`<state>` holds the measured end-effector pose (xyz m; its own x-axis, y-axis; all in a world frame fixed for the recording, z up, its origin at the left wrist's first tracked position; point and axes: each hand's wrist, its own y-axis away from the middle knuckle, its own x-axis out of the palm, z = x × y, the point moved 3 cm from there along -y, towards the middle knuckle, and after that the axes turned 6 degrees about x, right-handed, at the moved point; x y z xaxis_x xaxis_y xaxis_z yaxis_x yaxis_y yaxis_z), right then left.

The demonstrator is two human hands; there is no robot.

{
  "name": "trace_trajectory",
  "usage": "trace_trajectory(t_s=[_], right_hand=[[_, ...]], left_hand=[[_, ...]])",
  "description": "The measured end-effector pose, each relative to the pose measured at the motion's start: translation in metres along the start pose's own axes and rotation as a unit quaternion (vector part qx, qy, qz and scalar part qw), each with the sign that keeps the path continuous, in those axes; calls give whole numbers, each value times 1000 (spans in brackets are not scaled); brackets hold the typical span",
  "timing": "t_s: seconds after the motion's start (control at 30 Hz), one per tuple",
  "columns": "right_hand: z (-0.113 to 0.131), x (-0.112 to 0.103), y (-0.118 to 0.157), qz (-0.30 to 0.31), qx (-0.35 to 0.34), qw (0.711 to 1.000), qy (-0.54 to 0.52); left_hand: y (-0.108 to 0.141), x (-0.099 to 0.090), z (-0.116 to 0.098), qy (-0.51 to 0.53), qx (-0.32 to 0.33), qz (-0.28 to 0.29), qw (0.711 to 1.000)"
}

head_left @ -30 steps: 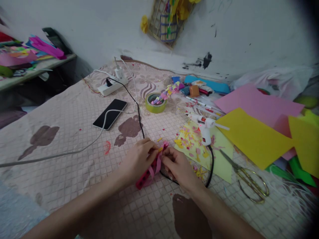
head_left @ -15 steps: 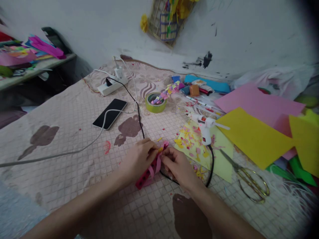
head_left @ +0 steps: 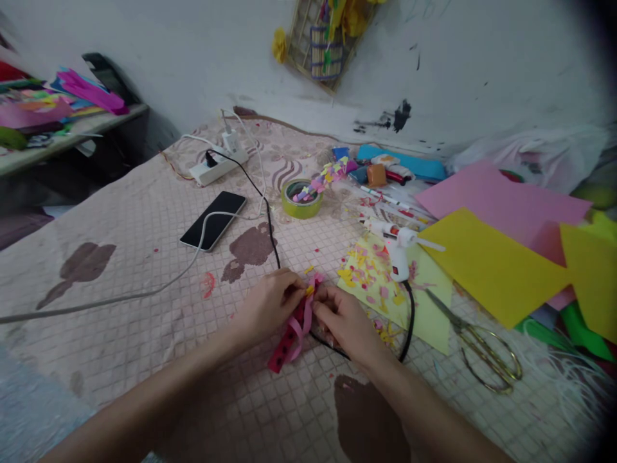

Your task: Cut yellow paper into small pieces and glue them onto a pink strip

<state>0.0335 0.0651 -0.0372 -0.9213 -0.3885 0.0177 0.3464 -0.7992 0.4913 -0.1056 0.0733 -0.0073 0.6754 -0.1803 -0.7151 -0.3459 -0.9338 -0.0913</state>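
Between my hands is a magenta strip with dark dots, its lower end slanting down to the left. A lighter pink paper strip curls along it. My left hand is closed, thumb and fingers pinched at the upper end beside a small yellow paper piece. My right hand pinches the same end from the right; the exact contact of its fingertips is hidden. A white glue gun lies beyond my right hand on a pale yellow sheet scattered with small paper cut-outs.
Gold-handled scissors lie at right near yellow paper and pink paper. A black cord runs past my hands. Farther back are a tape roll, a phone and a power strip.
The magenta strip's lower end has swung slightly down and right, and the light pink strip curls outward more. My left fingers have shifted a little, showing more of the yellow piece.
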Motion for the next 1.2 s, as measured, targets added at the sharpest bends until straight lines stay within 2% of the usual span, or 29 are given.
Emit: trace_trajectory(t_s=[0.27,0.73,1.0,1.2], right_hand=[[0,0,-3,-11,13,1000,-17],[1,2,-6,-27,39,998,30],[0,2,-5,-10,36,999,-14],[0,-1,-1,-16,33,999,-23]], left_hand=[[2,2,1,-4,5,-2,1000],[1,4,4,-44,17,17,999],[5,-3,3,11,8,-24,1000],[10,-12,9,-1,-9,-62,998]])
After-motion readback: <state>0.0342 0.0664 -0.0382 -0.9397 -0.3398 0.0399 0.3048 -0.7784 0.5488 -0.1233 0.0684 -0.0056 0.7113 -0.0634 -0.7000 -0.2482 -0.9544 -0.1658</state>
